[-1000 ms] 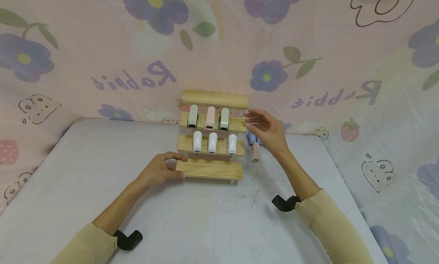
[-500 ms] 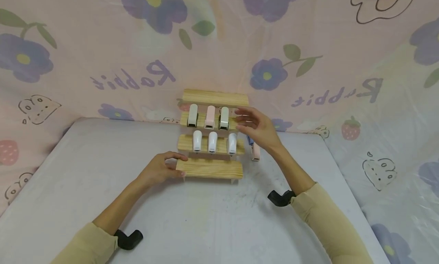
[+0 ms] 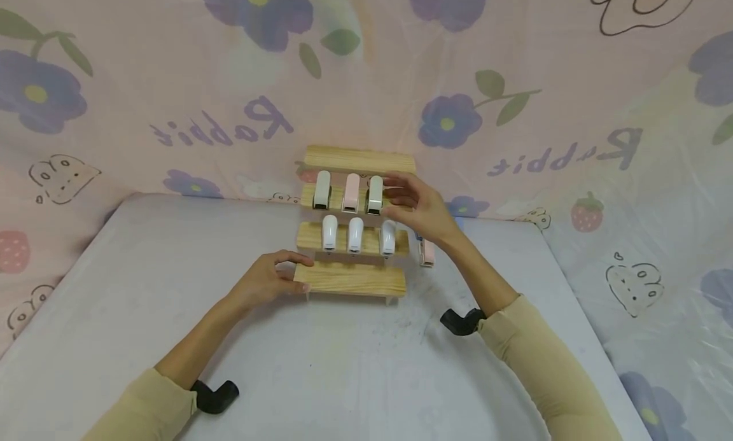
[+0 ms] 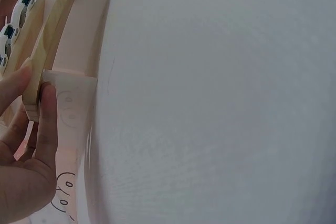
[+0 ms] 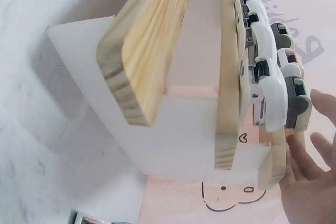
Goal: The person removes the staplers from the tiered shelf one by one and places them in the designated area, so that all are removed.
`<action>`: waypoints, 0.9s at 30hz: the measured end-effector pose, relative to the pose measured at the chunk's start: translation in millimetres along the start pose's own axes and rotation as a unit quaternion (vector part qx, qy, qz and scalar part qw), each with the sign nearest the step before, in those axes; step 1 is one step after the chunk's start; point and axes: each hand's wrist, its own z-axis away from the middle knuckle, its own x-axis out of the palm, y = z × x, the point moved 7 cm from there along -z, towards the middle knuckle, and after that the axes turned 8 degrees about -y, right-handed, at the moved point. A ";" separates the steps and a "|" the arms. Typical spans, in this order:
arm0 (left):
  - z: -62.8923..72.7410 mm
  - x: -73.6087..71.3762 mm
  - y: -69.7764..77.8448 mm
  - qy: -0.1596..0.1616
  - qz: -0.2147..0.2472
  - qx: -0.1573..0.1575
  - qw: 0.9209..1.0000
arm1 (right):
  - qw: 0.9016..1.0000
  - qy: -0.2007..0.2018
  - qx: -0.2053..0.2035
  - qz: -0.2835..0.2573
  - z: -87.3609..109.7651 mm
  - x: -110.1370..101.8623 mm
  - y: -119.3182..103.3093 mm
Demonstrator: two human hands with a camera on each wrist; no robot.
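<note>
Clearly, the left hand (image 3: 263,279) pinches a grained wooden rack (image 3: 352,279), the right hand (image 3: 422,207) spread by pastel staplers (image 3: 351,191).

lt beige slvs (image 3: 140,408), blk arm pcs (image 3: 216,398), bent, tube-like

I view three glossy white rounded staplers (image 3: 355,235), one pink elongated stapler (image 3: 351,191), a yellow-grained wooden rack (image 3: 350,280), and a pale-pink sheet backdrop (image 3: 366,91) patterned with purple flowers (image 3: 450,122).
</note>
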 end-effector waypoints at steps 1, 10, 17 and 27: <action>-0.4 -0.2 0.1 0.000 0.000 0.001 1.000 | 1.000 0.000 0.007 0.003 -0.7 0.4 -0.2; 0.0 0.6 0.3 0.000 0.000 -0.009 1.000 | 0.998 0.008 0.034 0.050 -13.8 1.1 31.8; 0.9 0.4 -0.1 0.005 0.000 -0.014 1.000 | 0.998 -0.003 0.038 0.058 -17.3 5.4 32.2; 2.3 0.3 2.6 0.005 0.003 -0.006 1.000 | 0.998 0.018 0.029 0.048 -13.1 0.9 31.8</action>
